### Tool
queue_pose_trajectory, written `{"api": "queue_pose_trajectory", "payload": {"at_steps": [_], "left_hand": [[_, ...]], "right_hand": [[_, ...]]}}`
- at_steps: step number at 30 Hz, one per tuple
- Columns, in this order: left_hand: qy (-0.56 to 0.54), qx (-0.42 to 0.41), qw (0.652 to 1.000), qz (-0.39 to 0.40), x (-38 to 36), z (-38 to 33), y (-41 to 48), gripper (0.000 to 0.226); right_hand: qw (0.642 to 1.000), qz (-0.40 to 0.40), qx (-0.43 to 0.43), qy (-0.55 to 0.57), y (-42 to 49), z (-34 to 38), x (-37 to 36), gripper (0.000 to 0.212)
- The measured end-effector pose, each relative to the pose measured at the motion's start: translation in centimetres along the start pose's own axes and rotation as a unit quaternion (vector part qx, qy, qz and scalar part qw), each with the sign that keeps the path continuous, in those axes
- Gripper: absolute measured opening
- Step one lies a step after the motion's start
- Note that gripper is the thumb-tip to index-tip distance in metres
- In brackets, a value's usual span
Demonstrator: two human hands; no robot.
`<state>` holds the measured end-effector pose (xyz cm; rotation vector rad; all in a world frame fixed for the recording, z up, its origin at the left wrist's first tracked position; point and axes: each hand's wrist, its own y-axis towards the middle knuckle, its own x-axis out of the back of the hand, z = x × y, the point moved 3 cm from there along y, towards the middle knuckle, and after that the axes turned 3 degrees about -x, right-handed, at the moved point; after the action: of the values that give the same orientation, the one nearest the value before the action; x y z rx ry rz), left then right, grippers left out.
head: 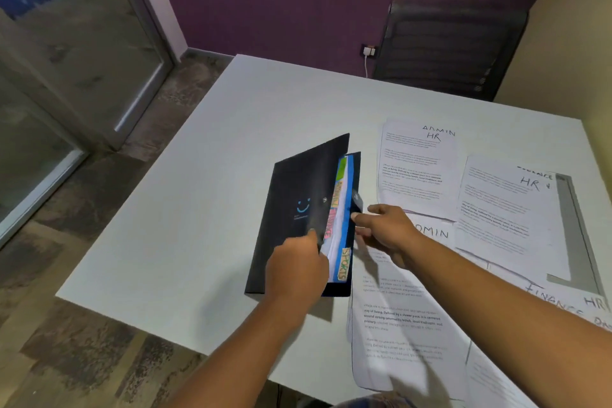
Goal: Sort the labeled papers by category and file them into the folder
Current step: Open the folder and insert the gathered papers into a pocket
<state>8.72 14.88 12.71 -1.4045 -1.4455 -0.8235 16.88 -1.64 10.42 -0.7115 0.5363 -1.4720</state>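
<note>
Both forearms reach in from the bottom edge over the white surface. Under the right forearm lies a printed sheet marked "ADMIN", its lower end hanging past the near edge of the surface.

The left hand is closed on the near part of the black folder's front cover, thumb on top at the cover's free edge, holding it lifted slightly off the pages beneath. The cover carries a small blue smiley mark and a snap button. Just right of this hand, the folder's inner dividers show: a blue sheet, white pages, and coloured index tabs along the edge, the nearest one reading "SPORTS"; the others are too blurred to read.

The right hand sits just right of the folder's open edge, fingers partly curled, with the fingertips touching the back cover's edge and the small closure flap there. Whether it actually pinches anything I cannot tell.

Beyond the right hand lies a sheet headed "ADMIN HR". To its right sits another sheet marked "HR", and nearer, beside the right forearm, one marked "FINANCE HR". Past the far side of the surface stands a dark chair.
</note>
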Motion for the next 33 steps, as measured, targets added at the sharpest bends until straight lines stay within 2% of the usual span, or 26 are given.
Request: {"api": "queue_pose_trajectory", "payload": {"at_steps": [2, 5, 7, 10, 14, 17, 20, 25, 31, 33], "left_hand": [[0.012, 0.005, 0.999, 0.048, -1.6, -0.3, 0.8, 0.039], [0.049, -0.016, 0.996, 0.077, -3.8, -0.5, 2.0, 0.042], [0.074, -0.028, 0.994, 0.08, -5.2, -0.6, 2.6, 0.035], [0.1, -0.031, 0.992, 0.074, -7.0, -0.4, 3.2, 0.024], [0.093, -0.071, 0.991, 0.063, -9.9, 0.3, 3.8, 0.037], [0.08, -0.089, 0.988, 0.093, -12.3, 1.6, 3.8, 0.055], [0.097, -0.103, 0.979, 0.144, -14.2, 2.9, 3.8, 0.058], [0.092, -0.106, 0.978, 0.154, -14.4, 3.0, 3.9, 0.06], [0.064, -0.093, 0.984, 0.136, -13.5, 1.1, 3.0, 0.069], [0.03, -0.087, 0.987, 0.133, -13.7, -0.3, 1.9, 0.068]], "right_hand": [[0.999, -0.009, -0.02, -0.035, -0.1, -1.9, 1.3, 0.056], [0.996, -0.013, -0.036, -0.077, -1.4, -4.7, 3.8, 0.036], [0.993, -0.024, -0.041, -0.104, -2.7, -6.4, 5.9, 0.025], [0.991, -0.05, -0.061, -0.108, -4.2, -8.9, 9.1, 0.023], [0.987, -0.091, -0.085, -0.105, -6.3, -10.9, 12.4, 0.007], [0.982, -0.114, -0.082, -0.123, -7.0, -12.3, 13.9, 0.009], [0.982, -0.127, -0.086, -0.11, -7.2, -13.3, 14.3, 0.01], [0.985, -0.122, -0.105, -0.065, -6.9, -13.8, 13.9, 0.01], [0.987, -0.135, -0.063, -0.065, -6.1, -13.3, 14.7, 0.006], [0.984, -0.139, -0.036, -0.101, -5.7, -13.5, 15.8, 0.014]]}}
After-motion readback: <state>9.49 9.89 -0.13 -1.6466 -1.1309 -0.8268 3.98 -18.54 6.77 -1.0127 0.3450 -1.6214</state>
